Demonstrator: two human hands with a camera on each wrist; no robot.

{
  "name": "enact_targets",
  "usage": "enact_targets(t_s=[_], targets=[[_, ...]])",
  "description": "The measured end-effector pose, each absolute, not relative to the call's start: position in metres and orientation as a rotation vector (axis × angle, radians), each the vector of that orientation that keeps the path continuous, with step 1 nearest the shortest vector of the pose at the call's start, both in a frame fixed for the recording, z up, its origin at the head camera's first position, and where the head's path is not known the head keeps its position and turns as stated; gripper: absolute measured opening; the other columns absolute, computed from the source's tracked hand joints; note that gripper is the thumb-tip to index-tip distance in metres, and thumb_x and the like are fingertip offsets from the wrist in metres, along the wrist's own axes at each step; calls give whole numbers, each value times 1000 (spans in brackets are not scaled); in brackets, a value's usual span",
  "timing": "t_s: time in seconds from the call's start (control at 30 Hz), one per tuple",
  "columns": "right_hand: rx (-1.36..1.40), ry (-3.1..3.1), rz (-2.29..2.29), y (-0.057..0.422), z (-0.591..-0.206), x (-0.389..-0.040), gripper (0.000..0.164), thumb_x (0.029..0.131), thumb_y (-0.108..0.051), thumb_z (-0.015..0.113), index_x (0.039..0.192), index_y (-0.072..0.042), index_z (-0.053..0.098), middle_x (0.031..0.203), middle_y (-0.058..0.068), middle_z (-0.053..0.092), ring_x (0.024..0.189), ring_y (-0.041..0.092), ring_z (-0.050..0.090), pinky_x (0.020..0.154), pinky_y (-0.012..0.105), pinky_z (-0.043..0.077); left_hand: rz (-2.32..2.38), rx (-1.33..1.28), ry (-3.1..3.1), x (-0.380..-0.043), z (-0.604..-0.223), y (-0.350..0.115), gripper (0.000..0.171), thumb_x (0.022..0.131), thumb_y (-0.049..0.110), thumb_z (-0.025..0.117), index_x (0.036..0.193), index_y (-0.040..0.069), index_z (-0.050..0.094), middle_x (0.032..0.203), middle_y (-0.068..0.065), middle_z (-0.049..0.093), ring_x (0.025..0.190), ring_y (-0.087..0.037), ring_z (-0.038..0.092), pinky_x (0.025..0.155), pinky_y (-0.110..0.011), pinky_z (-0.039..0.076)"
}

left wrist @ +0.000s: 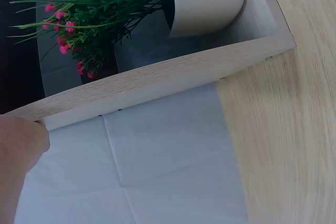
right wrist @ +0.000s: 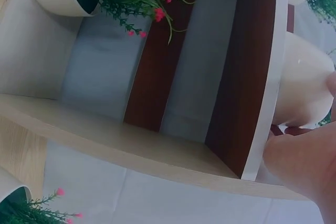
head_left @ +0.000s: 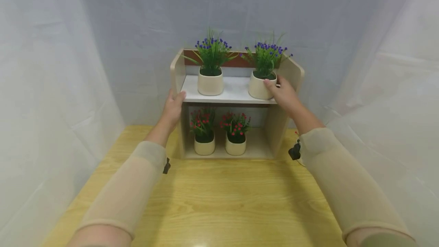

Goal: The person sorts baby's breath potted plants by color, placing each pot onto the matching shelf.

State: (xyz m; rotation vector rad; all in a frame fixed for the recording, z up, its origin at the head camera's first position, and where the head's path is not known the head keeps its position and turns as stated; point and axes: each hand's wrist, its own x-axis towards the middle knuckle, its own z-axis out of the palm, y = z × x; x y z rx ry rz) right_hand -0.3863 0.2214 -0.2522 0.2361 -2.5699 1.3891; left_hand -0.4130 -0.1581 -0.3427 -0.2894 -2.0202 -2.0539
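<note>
My right hand (head_left: 286, 96) holds the right-hand cream flowerpot (head_left: 258, 89) with purple flowers on the white upper board of a small two-tier shelf (head_left: 289, 72). Its thumb lies on the pot's front and the fingers go round the right side, partly hidden. In the right wrist view, this hand's lower edge is close to the board's front edge. My left hand (head_left: 172, 109) grips the shelf's left side panel at upper-board height, thumb at the front edge. Left of the held pot stands another purple-flowered pot (head_left: 210, 85), upright and apart from both hands.
Two cream pots with red flowers, a left one (head_left: 204, 148) and a right one (head_left: 236, 148), stand on the lower tier. Another red-flowered pot (right wrist: 11, 187) stands outside the shelf's right side. The shelf rests on a wood-grain table (head_left: 223, 197), with pale sheeting (head_left: 144, 22) around it.
</note>
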Motion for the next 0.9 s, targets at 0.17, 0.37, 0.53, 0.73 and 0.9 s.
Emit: enact_targets(t_s=[0.17,0.37,0.53,0.73,0.9], targets=[[162,-2591,1387,224,-255,-389,85,112,-55,49,173,-4,19,176,23,33,165,40,30,137,55,28,-2065,-287,-2025,-414,-344,-154,66,114,34,49,172,16,24,177,-17,31,167,-34,24,141,-53,15],[117,-2571,1371,220,-259,-394,89,110,-58,52,172,-3,21,177,22,33,166,39,30,138,52,27,-2017,-236,-2051,-415,-342,-156,66,114,35,49,173,22,23,178,-15,32,168,-33,24,141,-54,14],[103,-2581,1348,216,-261,-395,89,110,-60,51,172,-3,21,177,22,31,166,40,28,139,54,24,-1985,-174,-2103,-415,-341,-160,68,113,35,49,174,22,23,179,-14,30,169,-33,23,141,-53,13],[131,-2518,1348,213,-265,-391,83,113,-52,49,170,3,23,175,26,33,164,42,31,138,53,26,-1934,-107,-2174,-413,-338,-162,69,111,34,51,172,16,25,178,-16,32,167,-36,28,140,-55,18],[148,-2335,1496,213,-269,-385,70,114,-37,52,167,3,30,173,25,37,161,41,39,135,49,35,-1876,-105,-2218,-415,-335,-164,68,110,32,54,170,11,30,174,-21,38,162,-40,35,137,-58,25]])
